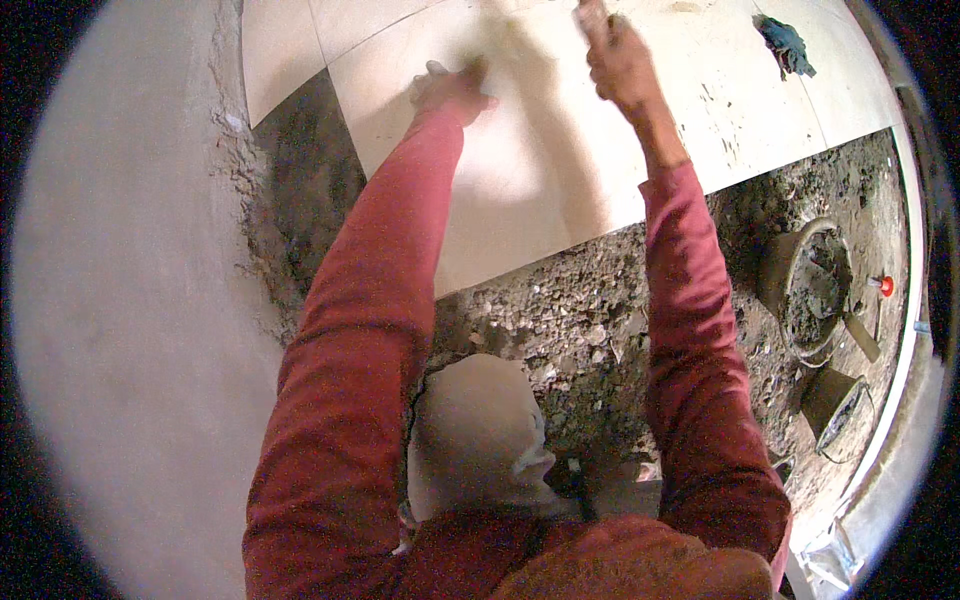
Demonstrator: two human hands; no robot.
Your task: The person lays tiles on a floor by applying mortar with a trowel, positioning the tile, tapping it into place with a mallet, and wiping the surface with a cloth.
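Large cream floor tiles [520, 215] spread out in front of me, with a thin joint line between some of them. My left hand [455, 92] rests low over a tile, or on it, fingers spread and slightly blurred, holding nothing I can see. Farther right, my right hand [620, 68] is raised above the tiles and closed in a fist. A short, handle-like end [592, 18] juts from its top toward the upper picture edge; the rest of it is hidden or out of view. Both arms wear red sleeves.
A crumpled dark cloth [786, 46] lies on the far right tiles. Rough rubble [570, 320] borders their near edge. On it stand a bucket [780, 270] of grey mortar, a tipped second bucket [822, 400] and a small red object [886, 286]. A grey wall [120, 300] rises left.
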